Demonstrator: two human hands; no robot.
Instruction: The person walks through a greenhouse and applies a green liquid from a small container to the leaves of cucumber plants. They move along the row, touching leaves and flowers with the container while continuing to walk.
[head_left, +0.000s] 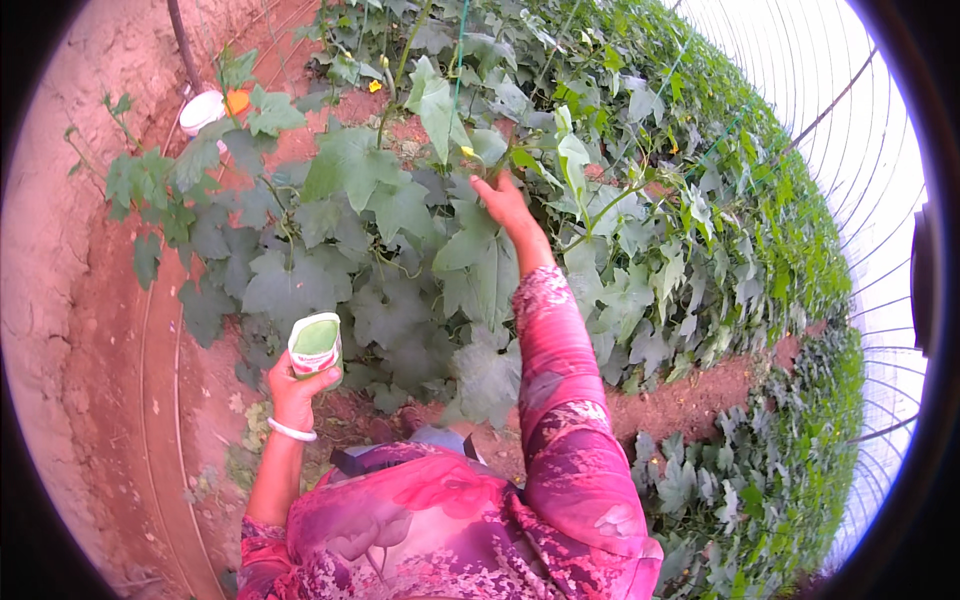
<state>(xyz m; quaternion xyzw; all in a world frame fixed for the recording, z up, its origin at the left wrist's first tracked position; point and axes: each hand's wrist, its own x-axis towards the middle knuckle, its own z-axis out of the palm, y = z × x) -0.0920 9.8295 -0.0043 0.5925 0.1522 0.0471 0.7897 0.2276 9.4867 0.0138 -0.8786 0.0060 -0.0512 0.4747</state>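
Low in front of my body, my left hand (298, 386) grips a small printed plastic cup (316, 346). The cup is tilted, and its open mouth shows pale green inside. A white bangle (292, 430) circles that wrist. My right hand (504, 196) reaches forward into a leafy climbing vine. Its thumb points up towards a yellow flower bud (469, 152), apart from it in the picture. Leaves and stems hide the other fingertips, so whether they pinch a stem cannot be made out. Beneath that forearm spreads a broad lobed leaf (475, 259).
Green strings (459, 67) hang among the vines. A white bucket (202, 112) and an orange container (237, 101) stand by an earthen wall (52, 247) at left. A thin hose (178, 375) runs along the soil. Another plant row (720, 495) grows at right, under ribbed greenhouse film (862, 202).
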